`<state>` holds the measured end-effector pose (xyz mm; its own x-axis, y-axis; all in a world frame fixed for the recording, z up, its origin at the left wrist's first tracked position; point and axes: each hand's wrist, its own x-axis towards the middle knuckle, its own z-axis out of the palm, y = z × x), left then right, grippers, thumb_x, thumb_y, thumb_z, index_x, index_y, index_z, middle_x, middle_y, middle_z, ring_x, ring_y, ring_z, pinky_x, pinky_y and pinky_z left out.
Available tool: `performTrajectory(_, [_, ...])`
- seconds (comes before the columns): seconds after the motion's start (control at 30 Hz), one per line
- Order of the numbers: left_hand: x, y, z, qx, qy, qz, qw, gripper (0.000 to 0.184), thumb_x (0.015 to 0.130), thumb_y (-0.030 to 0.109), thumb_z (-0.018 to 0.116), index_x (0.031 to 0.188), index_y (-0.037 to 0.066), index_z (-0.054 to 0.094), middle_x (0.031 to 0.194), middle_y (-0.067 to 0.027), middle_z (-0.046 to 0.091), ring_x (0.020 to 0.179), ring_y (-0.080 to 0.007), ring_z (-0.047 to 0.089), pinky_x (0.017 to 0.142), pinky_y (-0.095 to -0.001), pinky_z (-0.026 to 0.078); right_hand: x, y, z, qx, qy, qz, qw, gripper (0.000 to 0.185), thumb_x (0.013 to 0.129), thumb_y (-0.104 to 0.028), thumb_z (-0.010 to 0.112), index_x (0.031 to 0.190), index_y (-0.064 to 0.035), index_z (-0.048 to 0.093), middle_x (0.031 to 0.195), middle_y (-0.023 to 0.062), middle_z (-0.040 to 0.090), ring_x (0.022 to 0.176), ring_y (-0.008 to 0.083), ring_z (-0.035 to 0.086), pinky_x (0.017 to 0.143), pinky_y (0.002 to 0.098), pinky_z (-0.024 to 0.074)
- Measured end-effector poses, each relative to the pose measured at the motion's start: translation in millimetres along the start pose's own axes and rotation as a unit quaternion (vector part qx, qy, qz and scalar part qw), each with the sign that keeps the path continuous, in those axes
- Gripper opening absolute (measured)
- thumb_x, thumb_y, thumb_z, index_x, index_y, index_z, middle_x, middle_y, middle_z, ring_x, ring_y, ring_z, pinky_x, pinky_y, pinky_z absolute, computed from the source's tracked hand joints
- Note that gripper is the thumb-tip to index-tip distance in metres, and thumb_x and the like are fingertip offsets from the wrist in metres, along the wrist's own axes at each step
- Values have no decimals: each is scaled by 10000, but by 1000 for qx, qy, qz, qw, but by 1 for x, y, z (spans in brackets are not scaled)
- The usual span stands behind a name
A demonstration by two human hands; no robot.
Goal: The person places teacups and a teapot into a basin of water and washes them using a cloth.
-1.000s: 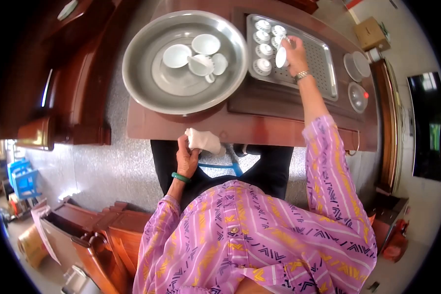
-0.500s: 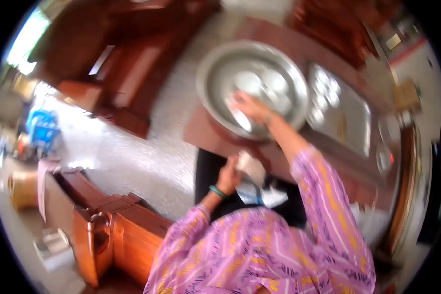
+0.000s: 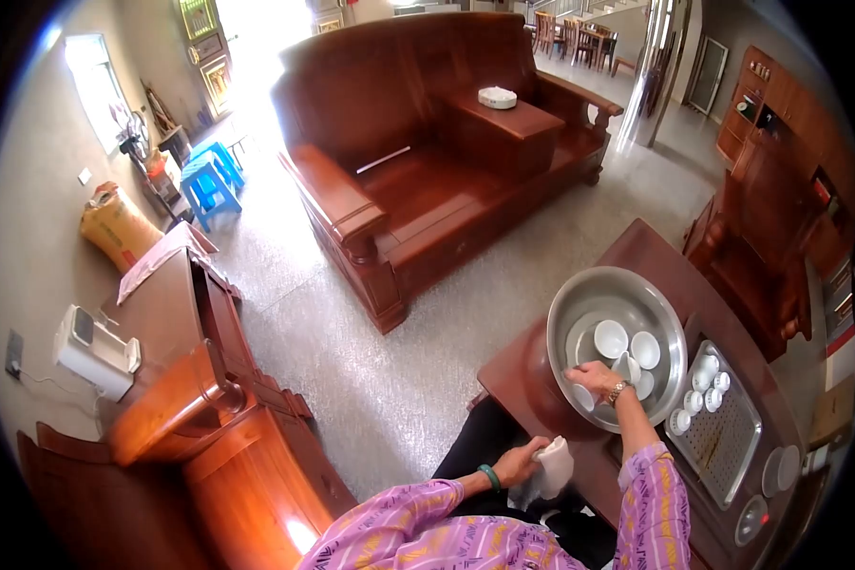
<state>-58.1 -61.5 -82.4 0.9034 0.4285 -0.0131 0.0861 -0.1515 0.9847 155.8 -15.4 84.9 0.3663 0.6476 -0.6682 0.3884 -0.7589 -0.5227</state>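
My right hand is inside the large metal basin, closed on a small white cup near the basin's left side. Several white bowls and cups lie in the basin, among them a white bowl and another bowl. Below the table's edge, my left hand grips a whitish cloth. To the right of the basin is a perforated metal tray with several small white cups at its upper left part.
The basin and tray stand on a reddish-brown table. Beyond it is a wooden sofa with a white dish. A wooden armchair is at the right. Glass lids or bowls lie past the tray.
My right hand has moved left from the tray into the basin with the cup. The view has swung left and up. My left hand still holds the cloth.
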Motion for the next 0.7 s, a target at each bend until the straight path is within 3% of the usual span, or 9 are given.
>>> performTrajectory(0.17, [-2, 8, -2, 17, 1, -8, 1000, 438, 802, 66, 563, 1186, 103, 356, 992, -172, 573, 952, -331, 573, 783, -373, 455, 16, 16, -2, -55, -6, -14, 998, 541, 686, -440, 633, 984, 11, 605, 827, 113, 615, 652, 197, 602, 544, 339, 504])
performTrajectory(0.27, [-1, 5, -1, 20, 4, 0, 1000, 445, 794, 68, 549, 1188, 116, 348, 990, -202, 569, 946, -365, 559, 781, -399, 447, 27, 28, -5, -164, 55, -116, 978, 518, 663, -398, 659, 961, 23, 616, 828, 113, 620, 719, 203, 607, 631, 324, 501])
performTrajectory(0.33, [-1, 1, 0, 17, 6, 6, 1000, 446, 787, 67, 531, 1186, 129, 342, 985, -232, 565, 937, -398, 545, 779, -426, 439, 17, 23, -6, -152, 53, -82, 984, 468, 651, -346, 678, 925, 29, 627, 846, 108, 623, 739, 185, 599, 667, 294, 485])
performTrajectory(0.37, [-1, 0, 1, 28, 6, 4, 1000, 444, 792, 68, 550, 1187, 114, 351, 999, -201, 568, 956, -362, 557, 787, -395, 448, 17, 24, -7, -151, 55, -83, 984, 468, 651, -346, 678, 925, 29, 627, 846, 108, 623, 739, 185, 599, 667, 294, 485])
performTrajectory(0.43, [0, 0, 1, 39, 5, 2, 999, 444, 798, 68, 570, 1188, 98, 359, 1012, -170, 572, 975, -326, 569, 794, -363, 458, 19, 31, -7, 46, 21, -87, 995, 390, 690, -273, 658, 945, 19, 618, 840, 85, 620, 724, 155, 582, 632, 289, 476])
performTrajectory(0.53, [0, 3, 1, 30, 0, -14, 999, 435, 800, 67, 568, 1184, 94, 363, 1015, -169, 573, 979, -321, 571, 799, -361, 458, 39, 53, -5, 188, 11, -85, 978, 320, 739, -180, 607, 987, 22, 592, 831, 59, 614, 701, 131, 561, 601, 280, 463])
performTrajectory(0.6, [-1, 7, 0, 8, 9, 7, 1000, 446, 779, 45, 530, 1175, 124, 342, 991, -230, 564, 944, -409, 538, 781, -427, 442, 49, 61, -4, 202, -7, -94, 975, 309, 748, -146, 583, 1010, 17, 580, 829, 50, 610, 695, 128, 558, 587, 277, 460])
performTrajectory(0.67, [-1, 14, -2, 10, 7, 1, 1000, 448, 777, 38, 531, 1174, 124, 342, 995, -229, 563, 952, -408, 536, 786, -425, 441, 79, 83, -2, 216, -26, -103, 971, 303, 756, -113, 560, 1033, 11, 568, 827, 41, 606, 689, 125, 556, 573, 274, 457])
performTrajectory(0.7, [-1, 16, -3, 9, 5, -4, 1000, 449, 776, 32, 531, 1173, 123, 341, 998, -228, 562, 959, -407, 534, 791, -423, 440, 110, 109, 0, 82, 25, -185, 979, 305, 758, -110, 543, 1041, 0, 568, 840, 53, 606, 699, 135, 563, 585, 279, 464])
